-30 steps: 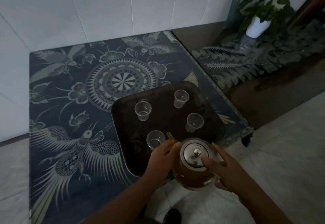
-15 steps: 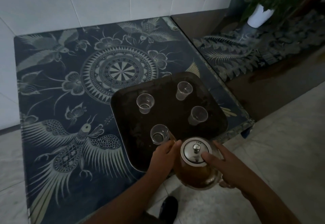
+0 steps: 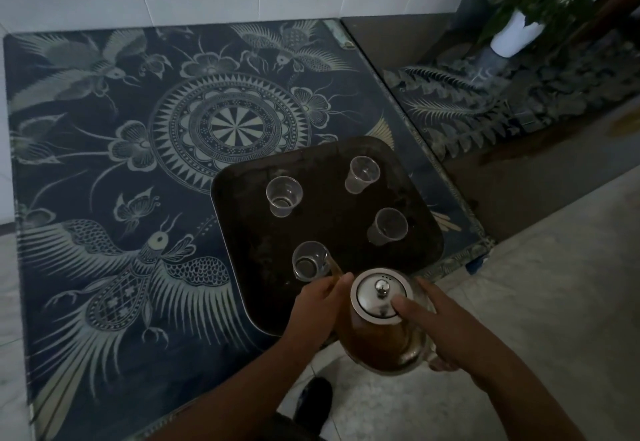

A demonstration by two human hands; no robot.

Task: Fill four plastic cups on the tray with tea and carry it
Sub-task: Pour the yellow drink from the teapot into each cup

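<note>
**Teapot tipped toward the nearest cup**

While the glass teapot point(image 3: 381, 333) of brown tea hangs at the near edge of the dark tray point(image 3: 346, 229), its spout reaches the nearest cup point(image 3: 309, 260). Three more clear cups point(image 3: 284, 195) point(image 3: 362, 174) point(image 3: 388, 226) stand farther back, well apart. Curled against the pot's left side is the left hand point(image 3: 317, 305); the right hand point(image 3: 446, 326) grips the right side, one finger pressing the steel lid point(image 3: 380, 296). Underneath lies a patterned table point(image 3: 121, 163).

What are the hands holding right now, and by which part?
The teapot, held in both hands. The left hand steadies its spout side; a finger of the right hand presses the metal lid. The handle grip is hidden.
</note>
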